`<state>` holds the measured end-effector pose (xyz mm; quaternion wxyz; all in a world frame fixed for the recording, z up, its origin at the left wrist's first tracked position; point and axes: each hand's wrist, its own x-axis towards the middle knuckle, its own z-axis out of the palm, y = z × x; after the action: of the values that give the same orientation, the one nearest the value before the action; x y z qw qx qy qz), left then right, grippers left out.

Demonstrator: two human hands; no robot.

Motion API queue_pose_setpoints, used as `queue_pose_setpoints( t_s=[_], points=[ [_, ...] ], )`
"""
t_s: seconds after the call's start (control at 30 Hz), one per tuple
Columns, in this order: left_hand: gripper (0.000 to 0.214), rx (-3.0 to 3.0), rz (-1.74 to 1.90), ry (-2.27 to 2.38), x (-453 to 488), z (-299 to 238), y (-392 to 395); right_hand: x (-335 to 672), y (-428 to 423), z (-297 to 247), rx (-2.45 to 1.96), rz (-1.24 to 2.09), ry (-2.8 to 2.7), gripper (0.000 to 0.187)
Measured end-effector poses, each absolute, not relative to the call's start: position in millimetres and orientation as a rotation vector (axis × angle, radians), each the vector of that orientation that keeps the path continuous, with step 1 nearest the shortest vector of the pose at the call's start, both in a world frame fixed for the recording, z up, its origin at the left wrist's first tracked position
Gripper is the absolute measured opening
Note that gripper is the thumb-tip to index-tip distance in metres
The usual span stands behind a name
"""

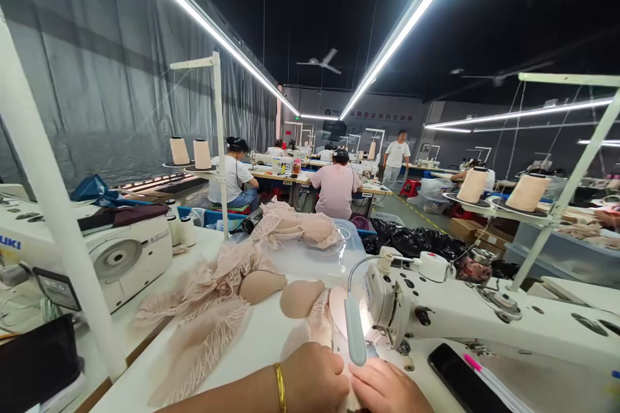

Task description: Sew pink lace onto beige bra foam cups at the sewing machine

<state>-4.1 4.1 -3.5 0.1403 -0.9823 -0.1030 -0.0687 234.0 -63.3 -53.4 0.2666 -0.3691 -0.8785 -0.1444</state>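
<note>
My left hand (314,375), with a gold bangle (280,387) on its wrist, is closed on the edge of a beige bra piece (318,317). Close beside it, my right hand (385,388) has its fingers pressed together on the same fabric. Both hands are just in front of the sewing machine's (382,293) needle area, which a lit grey lamp (356,329) partly hides. Left of them, moulded bra cups (301,298) and lace-trimmed beige fabric (206,342) lie spread over the white table. The fabric between my fingers is mostly hidden.
A black phone (465,377) and a pink-tipped pen (472,362) lie right of my hands. Thread cones (527,192) stand on a rack above the machine. At left is another sewing machine (121,255). A clear plastic bin (351,239) and seated co-workers (336,186) are ahead.
</note>
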Motion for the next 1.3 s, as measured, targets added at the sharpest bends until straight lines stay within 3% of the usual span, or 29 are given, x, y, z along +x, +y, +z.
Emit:
queue_pose_setpoints(
  t_s=[0.07, 0.2, 0.33, 0.53, 0.87, 1.07, 1.3],
  points=[
    [0.028, -2.903, -0.263, -0.294, -5.4, 3.1, -1.1, 242.3, -73.0, -50.2, -0.979, -0.353, -2.374, 0.039],
    [0.024, -2.938, -0.368, -0.334, -9.2, 7.1, -5.9, 243.7, -91.4, -33.9, -1.086, -0.241, -2.311, 0.048],
    [0.027, -2.991, -0.361, -0.337, -8.3, 3.2, -4.6, 239.0, -98.1, -14.2, -1.127, -0.025, -2.417, 0.037],
    [0.024, -2.995, -0.404, -0.384, -8.2, 7.1, -7.1, 241.3, -99.0, -11.1, -1.205, 0.133, -2.381, 0.039],
    [0.021, -3.115, -0.186, -0.582, -3.3, 13.0, -7.7, 234.2, -97.1, -12.7, -1.106, -0.063, -2.36, 0.04],
    [0.059, -2.993, -0.092, -1.098, -7.9, 20.8, -18.0, 229.7, -95.7, -11.9, -1.099, -0.09, -2.368, 0.033],
    [0.089, -2.95, 0.087, -1.267, -6.0, 32.9, -25.7, 228.4, -97.3, -10.7, -1.081, -0.132, -2.389, 0.034]
  ],
)
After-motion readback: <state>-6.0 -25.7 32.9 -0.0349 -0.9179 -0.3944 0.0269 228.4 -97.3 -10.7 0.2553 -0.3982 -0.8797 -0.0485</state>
